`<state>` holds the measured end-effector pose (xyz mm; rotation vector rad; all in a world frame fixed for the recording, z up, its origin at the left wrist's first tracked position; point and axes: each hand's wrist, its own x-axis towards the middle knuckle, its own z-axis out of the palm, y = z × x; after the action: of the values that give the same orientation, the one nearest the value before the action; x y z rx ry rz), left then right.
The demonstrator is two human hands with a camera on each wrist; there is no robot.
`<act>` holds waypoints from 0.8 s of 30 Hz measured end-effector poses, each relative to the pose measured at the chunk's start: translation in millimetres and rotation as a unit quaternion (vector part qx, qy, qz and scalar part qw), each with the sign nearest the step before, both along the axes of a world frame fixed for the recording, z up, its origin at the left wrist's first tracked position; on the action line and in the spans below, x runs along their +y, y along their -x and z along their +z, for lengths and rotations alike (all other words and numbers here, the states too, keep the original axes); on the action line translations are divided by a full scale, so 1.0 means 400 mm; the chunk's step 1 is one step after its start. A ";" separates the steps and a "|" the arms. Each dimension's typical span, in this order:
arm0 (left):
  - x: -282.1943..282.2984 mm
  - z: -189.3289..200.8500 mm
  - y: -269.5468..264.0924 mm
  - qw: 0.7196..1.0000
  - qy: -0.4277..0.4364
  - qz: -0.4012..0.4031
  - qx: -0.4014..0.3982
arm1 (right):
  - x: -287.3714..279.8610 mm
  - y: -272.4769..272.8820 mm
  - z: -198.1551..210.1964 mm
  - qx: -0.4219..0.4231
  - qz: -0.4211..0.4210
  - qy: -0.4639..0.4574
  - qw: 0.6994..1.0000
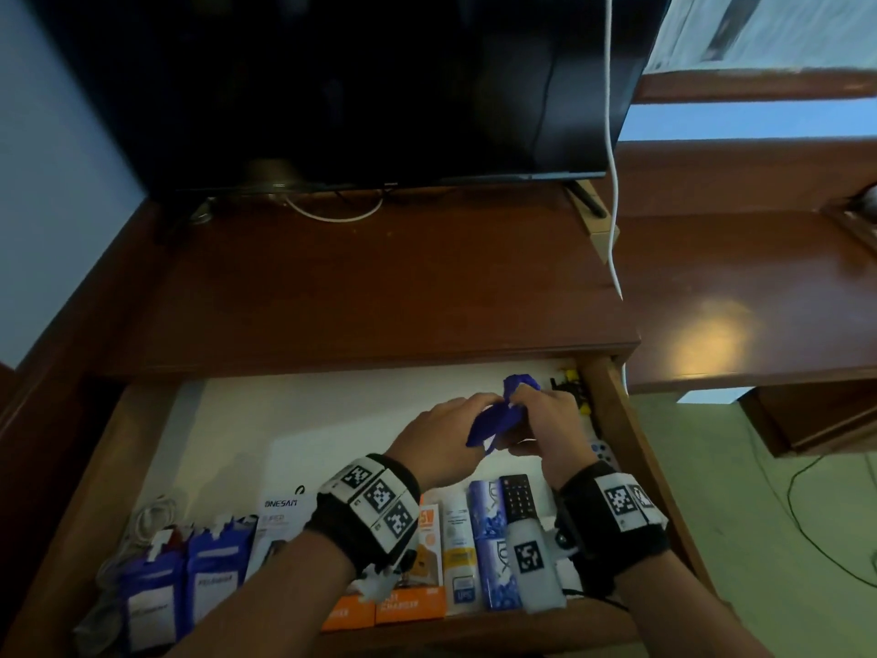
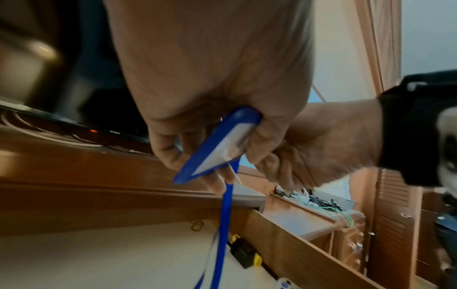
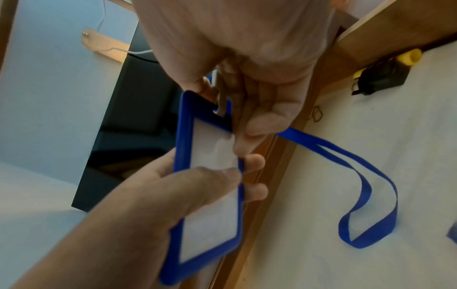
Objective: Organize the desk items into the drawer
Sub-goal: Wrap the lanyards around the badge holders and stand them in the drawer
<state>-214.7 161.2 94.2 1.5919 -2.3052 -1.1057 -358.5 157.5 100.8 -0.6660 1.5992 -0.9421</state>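
Observation:
Both hands hold a blue badge holder (image 1: 491, 422) with a white card face (image 3: 210, 205) above the back right of the open wooden drawer (image 1: 612, 448). My left hand (image 1: 481, 406) grips the holder's lower part, thumb on the face and fingers behind (image 3: 254, 162). My right hand (image 1: 522, 403) pinches its top end at the clip (image 3: 221, 101). In the left wrist view the holder (image 2: 217, 144) sits edge-on in my left hand's fingers. Its blue lanyard (image 3: 358, 176) hangs in a loop down to the white drawer floor (image 2: 99, 254).
Along the drawer's front lie more blue badge holders (image 1: 185, 577), a white box (image 1: 280, 515), orange boxes (image 1: 408, 605), tubes and a black remote (image 1: 517, 496). A black and yellow item (image 1: 569, 387) sits in the back right corner. A TV (image 1: 356, 87) stands on the desktop.

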 end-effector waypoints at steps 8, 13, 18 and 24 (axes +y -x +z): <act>-0.012 0.056 -0.023 0.983 -0.129 0.007 0.128 | -0.019 0.099 -0.054 -0.013 -0.106 -0.031 0.994; -0.002 0.081 -0.020 0.944 -0.188 0.075 0.259 | -0.039 0.100 -0.075 0.098 -0.075 -0.013 0.992; 0.013 0.081 -0.010 0.902 -0.208 0.142 0.351 | -0.032 0.052 -0.058 0.068 0.005 0.077 0.995; 0.021 0.105 -0.025 0.864 -0.205 0.183 0.423 | -0.027 0.023 -0.017 0.074 -0.027 0.120 0.990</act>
<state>-204.9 169.8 136.1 1.1812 -1.2006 -1.7817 -367.7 146.9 93.9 -0.8798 1.6548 -1.1595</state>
